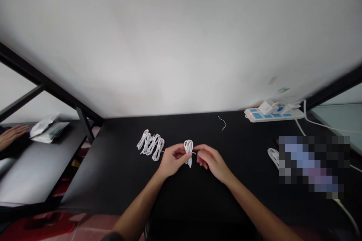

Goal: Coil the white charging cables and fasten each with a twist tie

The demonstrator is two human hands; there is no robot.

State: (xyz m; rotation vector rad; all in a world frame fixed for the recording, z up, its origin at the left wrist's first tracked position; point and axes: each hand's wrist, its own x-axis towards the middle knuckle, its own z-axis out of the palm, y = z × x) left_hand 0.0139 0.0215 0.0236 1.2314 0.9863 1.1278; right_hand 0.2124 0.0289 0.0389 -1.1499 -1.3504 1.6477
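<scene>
My left hand is closed on a coiled white cable, thumb in front, holding it upright above the black table. A short white twist tie goes round the middle of the coil, one end sticking out to the right. My right hand is close beside the coil. Its index fingertip reaches the coil's right side, while the other fingers curl loosely with nothing visible in them. Left of my hands lie several bundled white cables in a row.
A loose white twist tie lies towards the wall. At the back right is a power strip with chargers plugged in. Another white cable lies beside a blurred-out area. Beyond the left frame, a person's hand rests near plastic packets.
</scene>
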